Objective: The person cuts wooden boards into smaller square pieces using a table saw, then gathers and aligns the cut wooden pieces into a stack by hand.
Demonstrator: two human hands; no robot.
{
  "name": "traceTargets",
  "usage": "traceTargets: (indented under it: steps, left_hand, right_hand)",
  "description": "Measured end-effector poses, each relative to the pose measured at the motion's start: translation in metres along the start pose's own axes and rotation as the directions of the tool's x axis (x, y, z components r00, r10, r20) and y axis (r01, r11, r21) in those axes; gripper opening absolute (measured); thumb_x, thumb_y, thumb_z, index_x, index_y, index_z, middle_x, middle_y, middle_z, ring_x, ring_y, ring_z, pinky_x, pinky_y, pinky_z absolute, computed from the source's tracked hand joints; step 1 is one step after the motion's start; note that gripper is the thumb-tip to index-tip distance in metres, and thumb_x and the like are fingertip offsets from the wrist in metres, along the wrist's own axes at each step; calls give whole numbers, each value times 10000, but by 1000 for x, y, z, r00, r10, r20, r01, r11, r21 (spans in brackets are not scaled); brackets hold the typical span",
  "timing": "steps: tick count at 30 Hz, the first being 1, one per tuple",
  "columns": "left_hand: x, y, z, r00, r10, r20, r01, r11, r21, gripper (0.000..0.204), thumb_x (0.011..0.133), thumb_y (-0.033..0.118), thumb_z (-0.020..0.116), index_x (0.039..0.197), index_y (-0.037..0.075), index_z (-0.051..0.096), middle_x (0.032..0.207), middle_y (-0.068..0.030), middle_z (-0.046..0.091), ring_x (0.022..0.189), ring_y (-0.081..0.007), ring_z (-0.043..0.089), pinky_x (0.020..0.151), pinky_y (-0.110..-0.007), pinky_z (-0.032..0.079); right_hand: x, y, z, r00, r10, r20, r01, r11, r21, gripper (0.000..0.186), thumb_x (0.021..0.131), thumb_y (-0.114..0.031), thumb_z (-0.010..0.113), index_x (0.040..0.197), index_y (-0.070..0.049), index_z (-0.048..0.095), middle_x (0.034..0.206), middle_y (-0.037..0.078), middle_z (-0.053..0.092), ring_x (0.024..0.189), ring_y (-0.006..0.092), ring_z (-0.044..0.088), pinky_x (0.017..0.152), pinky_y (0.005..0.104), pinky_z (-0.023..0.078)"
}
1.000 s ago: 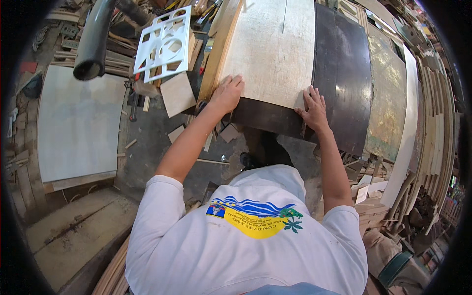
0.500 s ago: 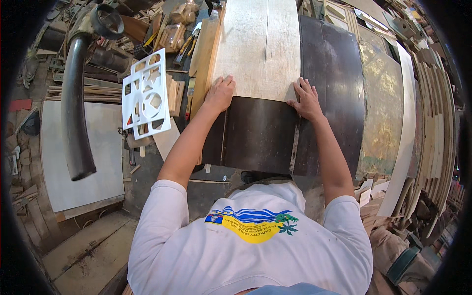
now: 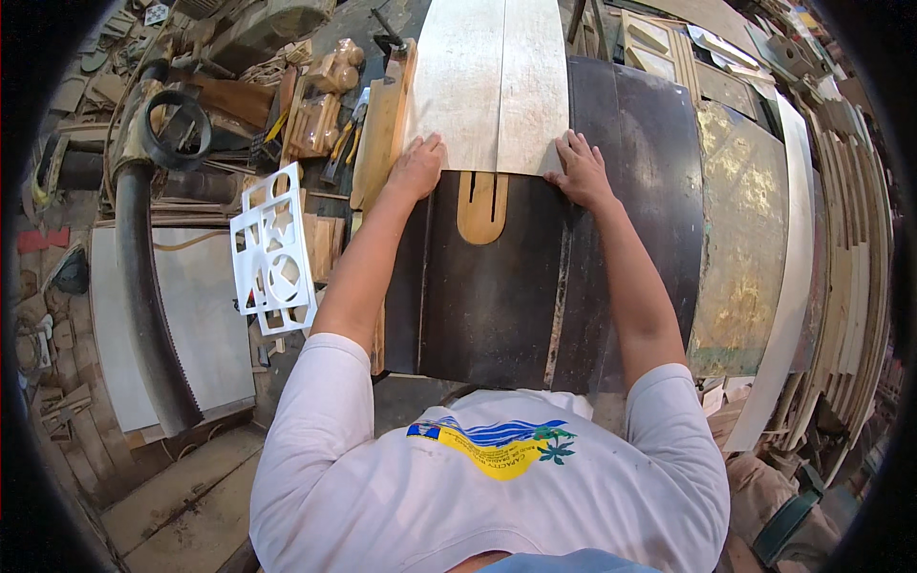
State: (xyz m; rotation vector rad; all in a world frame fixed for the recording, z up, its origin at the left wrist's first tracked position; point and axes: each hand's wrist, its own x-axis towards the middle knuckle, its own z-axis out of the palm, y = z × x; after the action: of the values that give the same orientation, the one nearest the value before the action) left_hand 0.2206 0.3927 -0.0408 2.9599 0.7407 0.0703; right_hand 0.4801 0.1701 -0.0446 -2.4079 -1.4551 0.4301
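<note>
Left hand [image 3: 417,169] and right hand [image 3: 582,174], fingers unclenched, rest on near corners of the pale panel [image 3: 458,95] (presumably steadying it evenly beside the wooden rail [image 3: 387,124]).

- The far end of the pale board [image 3: 492,86] is cut off by the upper edge of the picture.
- Under its near end, the upper part of the rounded wooden insert [image 3: 482,227] is covered.
- The palms of the left hand [image 3: 417,167] and the right hand [image 3: 580,170] are turned away from view.
- A strip of the large pale sheet [image 3: 210,325] is hidden by the dark tube [image 3: 143,286].
- The legs are mostly covered by the shirt [image 3: 382,506] and the dark tabletop [image 3: 487,315].
- The blue cloth [image 3: 573,565] is cut off by the lower edge.
</note>
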Motion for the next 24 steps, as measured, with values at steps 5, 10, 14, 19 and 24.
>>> traceTargets:
  steps: [5, 10, 14, 19, 24]
  left_hand:
    - [10, -1, -13, 976, 98, -196, -59, 978, 198, 283, 891, 38, 540, 1166, -16, 580, 1296, -192, 615, 1166, -366, 619, 940, -424, 547]
    - [13, 3, -66, 912, 151, -381, -44, 960, 275, 241, 883, 55, 559, 1117, 6, 591, 1164, -167, 691, 1012, -290, 696, 834, -377, 585]
    - [-11, 24, -120, 928, 68, -367, 12, 977, 213, 231, 890, 44, 545, 1114, 19, 598, 1131, -145, 710, 951, -263, 713, 772, -380, 603]
    - [-68, 38, -169, 923, -49, -382, 120, 979, 165, 223, 868, 74, 569, 1081, 56, 634, 1058, -146, 714, 919, -287, 708, 738, -396, 592]
    - [-124, 28, -199, 817, 13, -576, 73, 989, 126, 218, 857, 112, 580, 1059, 83, 660, 942, -136, 701, 815, -321, 691, 684, -461, 556]
  right_hand:
    - [14, 6, -10, 1000, 13, -28, -10, 995, 102, 726, 834, -350, 773, 1452, -89, 495, 1580, 173, 343, 1433, 331, 370, 1170, 474, 300]
    - [4, 9, -13, 981, 149, -122, -62, 845, 531, 533, 848, -234, 734, 1328, -38, 613, 1207, 196, 654, 1111, 341, 629, 967, 390, 485]
    - [-62, 7, -21, 944, 276, -182, -97, 756, 647, 430, 872, -130, 673, 1282, -8, 624, 1059, 179, 709, 955, 272, 679, 874, 357, 509]
    - [-213, 16, -23, 913, 404, -60, -131, 429, 894, 526, 893, -66, 651, 1370, 75, 481, 1071, 120, 667, 911, 172, 633, 815, 300, 506]
    - [-412, 38, 20, 600, 786, 149, 40, -216, 976, 342, 953, -192, 574, 1231, 2, 615, 1109, 76, 681, 988, 208, 659, 863, 355, 538]
